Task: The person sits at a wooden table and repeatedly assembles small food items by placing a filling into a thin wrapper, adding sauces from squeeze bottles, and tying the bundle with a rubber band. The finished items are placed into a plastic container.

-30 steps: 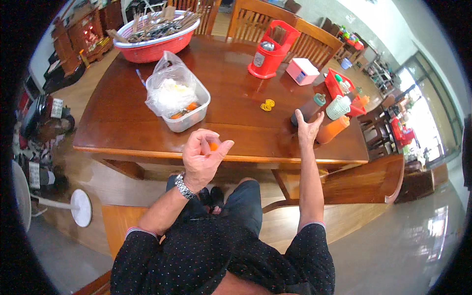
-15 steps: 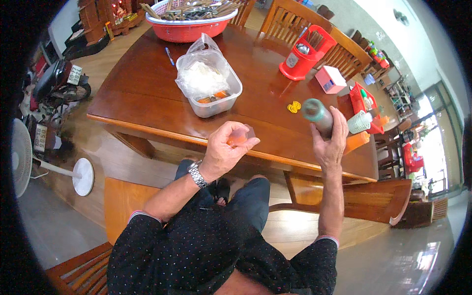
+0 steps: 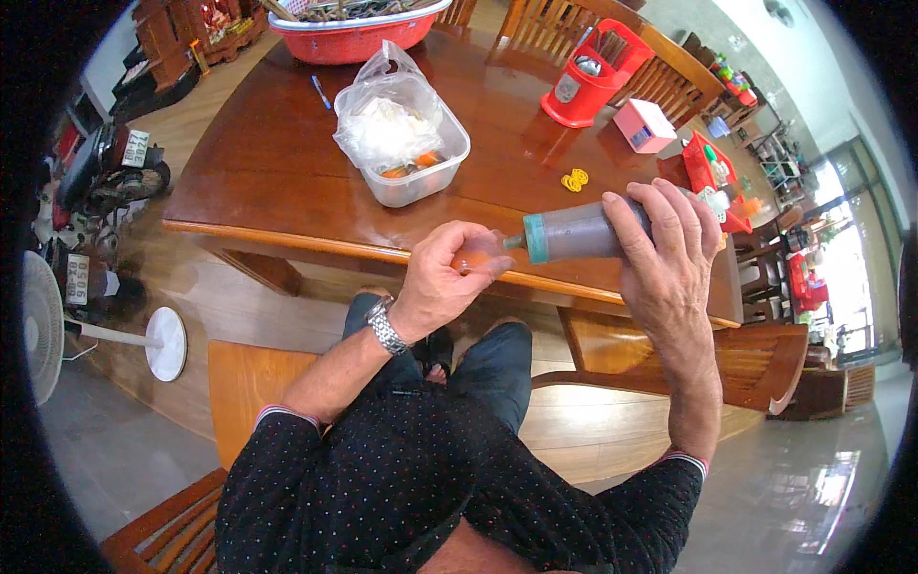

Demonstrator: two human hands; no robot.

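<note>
My left hand (image 3: 438, 285) is closed around a small clear plastic pouch (image 3: 488, 251) with something orange-red inside. A squeeze bottle (image 3: 581, 232) with a teal cap and dark contents lies tilted on its side in the grip of my right hand (image 3: 667, 251). Its nozzle points left and meets the mouth of the pouch; whether it reaches inside I cannot tell. Beyond my left hand, a translucent plastic box (image 3: 418, 189) stands on the table, holding a plastic bag of something white (image 3: 390, 134) and some orange pieces (image 3: 427, 160).
On the wooden table (image 3: 258, 182) are yellow rubber bands (image 3: 574, 180), a blue pen (image 3: 320, 92), a red utensil caddy (image 3: 572, 107), a pink box (image 3: 644, 126) and a red basket (image 3: 706, 167). A red basin (image 3: 359, 45) of utensils sits at the far left. A fan (image 3: 164, 342) stands left.
My right hand has tipped the squeeze bottle over from a steeper tilt, bringing its nozzle leftward to the pouch. My left hand keeps its hold. The view has shifted slightly.
</note>
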